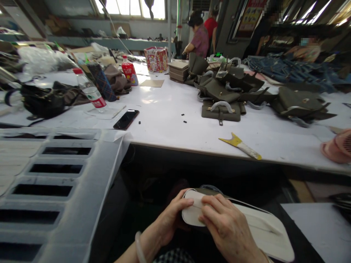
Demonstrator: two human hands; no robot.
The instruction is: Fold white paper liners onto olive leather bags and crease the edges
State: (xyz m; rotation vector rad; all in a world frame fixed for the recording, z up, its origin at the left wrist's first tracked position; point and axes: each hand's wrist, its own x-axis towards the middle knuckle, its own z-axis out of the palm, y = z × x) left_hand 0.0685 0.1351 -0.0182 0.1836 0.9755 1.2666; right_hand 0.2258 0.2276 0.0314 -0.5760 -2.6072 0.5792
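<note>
On my lap lies an olive handbag part with a long, round-cornered white panel (267,232) facing up. Behind it, a strip of olive material and a plastic-wrapped loop show. My left hand (172,215) grips the panel's left end, thumb on top and fingers underneath, mostly hidden. Bent fingers of my right hand (226,223) press and pinch at the panel's face near that end; whether a small piece is between them is hidden. A yellow forked tool (241,146) with a wrapped handle rests at the table's near edge.
Olive handbags (221,109) are piled on the white table (164,131). A phone (126,119), a water bottle (91,91) and a red bottle (129,71) stand or lie leftward. A slotted plastic crate (79,197) is at my left, a pink fan-like object (338,146) far right. Several people work behind.
</note>
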